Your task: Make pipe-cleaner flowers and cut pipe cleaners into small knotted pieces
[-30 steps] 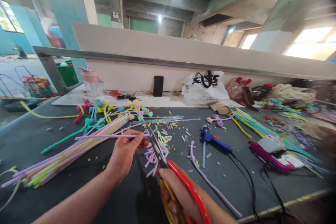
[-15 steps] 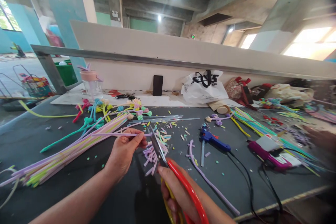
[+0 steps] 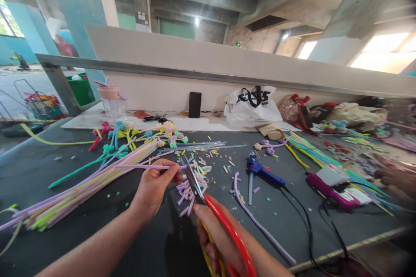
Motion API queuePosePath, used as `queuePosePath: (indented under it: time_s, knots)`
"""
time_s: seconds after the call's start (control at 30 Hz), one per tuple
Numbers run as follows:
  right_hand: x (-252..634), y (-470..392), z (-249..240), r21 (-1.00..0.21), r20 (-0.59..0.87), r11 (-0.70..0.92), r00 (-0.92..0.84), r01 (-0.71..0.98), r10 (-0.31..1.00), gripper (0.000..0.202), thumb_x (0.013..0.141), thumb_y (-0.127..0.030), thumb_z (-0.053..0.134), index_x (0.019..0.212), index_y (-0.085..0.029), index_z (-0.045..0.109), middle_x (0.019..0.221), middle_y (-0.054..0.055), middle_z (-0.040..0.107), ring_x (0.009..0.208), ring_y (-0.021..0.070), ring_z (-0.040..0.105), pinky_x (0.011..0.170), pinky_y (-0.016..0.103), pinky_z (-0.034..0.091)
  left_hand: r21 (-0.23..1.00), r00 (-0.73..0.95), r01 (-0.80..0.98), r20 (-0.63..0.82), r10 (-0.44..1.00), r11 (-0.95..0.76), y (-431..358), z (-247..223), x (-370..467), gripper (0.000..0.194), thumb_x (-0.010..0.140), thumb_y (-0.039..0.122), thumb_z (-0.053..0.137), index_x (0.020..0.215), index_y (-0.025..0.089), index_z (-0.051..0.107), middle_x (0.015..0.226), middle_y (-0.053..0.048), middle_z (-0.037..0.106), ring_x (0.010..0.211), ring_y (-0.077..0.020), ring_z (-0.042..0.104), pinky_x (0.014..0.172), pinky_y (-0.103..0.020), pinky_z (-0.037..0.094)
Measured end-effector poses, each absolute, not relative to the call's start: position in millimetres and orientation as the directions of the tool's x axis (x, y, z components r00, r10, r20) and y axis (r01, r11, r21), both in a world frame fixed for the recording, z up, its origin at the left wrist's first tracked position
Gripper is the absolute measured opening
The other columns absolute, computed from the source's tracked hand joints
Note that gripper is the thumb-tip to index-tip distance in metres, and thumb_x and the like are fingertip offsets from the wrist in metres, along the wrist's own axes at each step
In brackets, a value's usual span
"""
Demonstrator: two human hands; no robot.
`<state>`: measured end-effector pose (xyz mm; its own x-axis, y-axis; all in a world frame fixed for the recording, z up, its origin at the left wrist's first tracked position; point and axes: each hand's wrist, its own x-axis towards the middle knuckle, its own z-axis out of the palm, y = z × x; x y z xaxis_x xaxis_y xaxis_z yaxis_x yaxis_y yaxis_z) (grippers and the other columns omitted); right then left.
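Between thumb and fingers, my left hand (image 3: 157, 186) pinches a lilac pipe cleaner (image 3: 139, 166) that stretches out to the left. Its short right end meets the blades of the scissors (image 3: 193, 180). My right hand (image 3: 217, 225) is wrapped round their red and yellow handles, the blades pointing up and away from me. Below the blades lies a pile of short cut lilac pieces (image 3: 185, 194). Yellow, pink and white bits (image 3: 203, 169) are scattered just beyond. A bundle of long pastel pipe cleaners (image 3: 94, 181) rests beside my left forearm.
Right of the scissors lie a lilac stem (image 3: 253, 218), a blue glue gun (image 3: 264, 173) and a purple glue gun (image 3: 331, 192) with black cords. Clear glue sticks (image 3: 211, 147), a phone (image 3: 195, 105) and a plastic bag (image 3: 253, 110) are behind. Another person's hand (image 3: 396, 179) is at far right.
My hands stay almost in place, the scissors shifting very slightly left around the pipe cleaner's end. At far right, the other person's hand has moved a little.
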<state>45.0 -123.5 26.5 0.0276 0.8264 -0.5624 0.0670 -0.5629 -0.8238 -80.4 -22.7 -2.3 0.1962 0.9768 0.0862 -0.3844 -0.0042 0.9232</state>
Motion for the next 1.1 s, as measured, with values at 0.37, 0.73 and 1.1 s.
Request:
queuePosePath:
  time_s: [0.37, 0.73, 1.1]
  knots:
    - [39.7, -123.8, 29.0, -0.810, -0.582, -0.586, 0.095, 0.015, 0.807, 0.015, 0.082, -0.037, 0.038, 0.080, -0.022, 0.040, 0.048, -0.010, 0.037, 0.028, 0.0031, 0.028, 0.026, 0.013, 0.023, 0.929, 0.195, -0.371, 0.078, 0.978, 0.000, -20.5, -4.5, -79.8, 0.017, 0.068, 0.026, 0.066, 0.075, 0.014, 0.057, 0.061, 0.001, 0.062, 0.057, -0.0111, 0.059, 0.057, -0.024, 0.048]
    - [41.7, -121.8, 35.5, -0.777, -0.630, -0.628, 0.055, -0.044, 0.775, 0.024, 0.078, -0.044, 0.044, 0.090, -0.022, 0.042, 0.046, -0.009, 0.037, 0.028, 0.0046, 0.030, 0.028, 0.014, 0.026, 0.932, 0.202, -0.361, 0.111, 0.973, -0.031, -21.0, -5.2, -80.1, 0.015, 0.069, 0.026, 0.065, 0.074, 0.015, 0.057, 0.062, 0.001, 0.062, 0.058, -0.0111, 0.058, 0.058, -0.024, 0.047]
    - [40.8, -128.9, 36.5, -0.793, -0.603, -0.609, 0.111, 0.023, 0.790, 0.017, 0.081, -0.037, 0.039, 0.083, -0.020, 0.043, 0.045, -0.009, 0.038, 0.027, 0.0038, 0.028, 0.029, 0.014, 0.022, 0.910, 0.172, -0.414, 0.084, 0.981, -0.005, -19.9, -3.9, -80.1, 0.018, 0.067, 0.026, 0.067, 0.075, 0.014, 0.057, 0.062, 0.001, 0.062, 0.057, -0.0111, 0.059, 0.057, -0.023, 0.045]
